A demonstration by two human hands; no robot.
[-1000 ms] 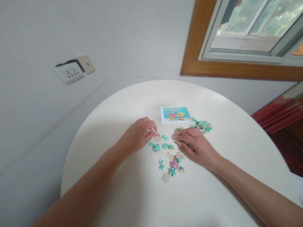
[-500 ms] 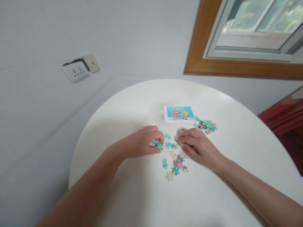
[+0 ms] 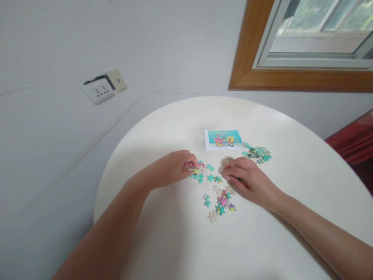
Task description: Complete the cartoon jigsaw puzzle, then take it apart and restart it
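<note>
My left hand (image 3: 181,166) is closed, thumb and fingers pinched on a small puzzle piece (image 3: 194,170) with yellow on it. Teal and beige puzzle pieces (image 3: 201,178) lie on the table just under and beside those fingertips. To the right, my right hand (image 3: 243,174) rests low over the table with its fingers drawn together; what is between the fingertips is hidden. Touching or close to its fingers is a beige piece (image 3: 225,160). Between and below the hands lies a loose cluster of pink, teal and beige pieces (image 3: 223,200).
A picture card (image 3: 224,139) with cartoon figures lies beyond the hands on the round white table (image 3: 175,249). Right of the card is a pile of teal pieces (image 3: 260,154). The wall with a socket (image 3: 101,91) and a window frame (image 3: 291,79) stand behind.
My left hand has shifted slightly away from me, and teal pieces that showed between its thumb and fingers now lie on the table. My right hand is almost unmoved; the view has turned slightly.
</note>
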